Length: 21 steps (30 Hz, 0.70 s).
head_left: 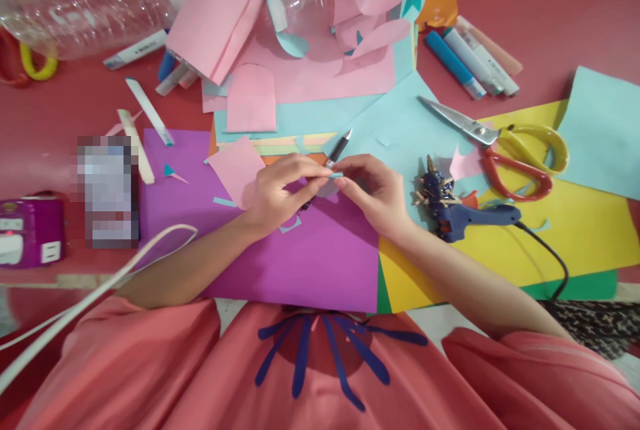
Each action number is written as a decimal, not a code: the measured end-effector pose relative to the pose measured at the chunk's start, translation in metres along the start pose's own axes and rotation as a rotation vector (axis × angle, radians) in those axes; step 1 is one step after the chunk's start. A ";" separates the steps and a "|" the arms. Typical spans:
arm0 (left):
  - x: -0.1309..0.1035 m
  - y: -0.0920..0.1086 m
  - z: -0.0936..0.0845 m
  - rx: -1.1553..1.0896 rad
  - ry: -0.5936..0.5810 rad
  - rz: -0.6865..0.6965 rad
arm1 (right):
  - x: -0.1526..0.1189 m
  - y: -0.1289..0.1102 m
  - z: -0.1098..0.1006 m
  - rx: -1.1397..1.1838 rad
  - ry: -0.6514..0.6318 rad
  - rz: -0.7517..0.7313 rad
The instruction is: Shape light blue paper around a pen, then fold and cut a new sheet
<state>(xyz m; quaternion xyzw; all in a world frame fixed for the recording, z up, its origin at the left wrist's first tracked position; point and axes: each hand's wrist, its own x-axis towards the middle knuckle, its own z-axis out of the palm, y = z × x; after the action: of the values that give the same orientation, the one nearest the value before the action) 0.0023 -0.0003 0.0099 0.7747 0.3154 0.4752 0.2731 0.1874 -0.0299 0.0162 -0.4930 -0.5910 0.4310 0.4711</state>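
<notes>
Mid-frame, my left hand (285, 190) and right hand (377, 193) pinch a small blue piece (335, 175)! Pink arch (251, 98), upper left of centre, already cut; what's left, unclear.

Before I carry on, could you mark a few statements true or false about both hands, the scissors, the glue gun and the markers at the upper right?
1. The left hand and right hand meet at a small blue piece. True.
2. The right hand is gripping the scissors. False: they lie untouched on the paper.
3. The glue gun lies to the left of the left hand. False: it lies to the right of the right hand.
4. Several markers lie beyond the scissors. True.
5. The sheet beneath the hands is green. False: it is a purple sheet.
</notes>
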 end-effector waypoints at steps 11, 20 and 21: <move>0.000 0.000 0.001 -0.001 0.035 -0.009 | 0.000 0.000 -0.001 0.040 -0.029 0.028; -0.002 -0.002 0.002 -0.012 0.045 -0.013 | 0.001 0.001 0.000 0.084 -0.029 0.094; -0.002 -0.002 0.002 -0.014 0.045 -0.013 | 0.001 0.002 0.000 0.080 -0.025 0.097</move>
<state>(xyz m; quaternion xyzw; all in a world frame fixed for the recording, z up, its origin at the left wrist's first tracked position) 0.0029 -0.0001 0.0064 0.7599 0.3232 0.4928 0.2743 0.1874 -0.0287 0.0148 -0.4963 -0.5549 0.4826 0.4614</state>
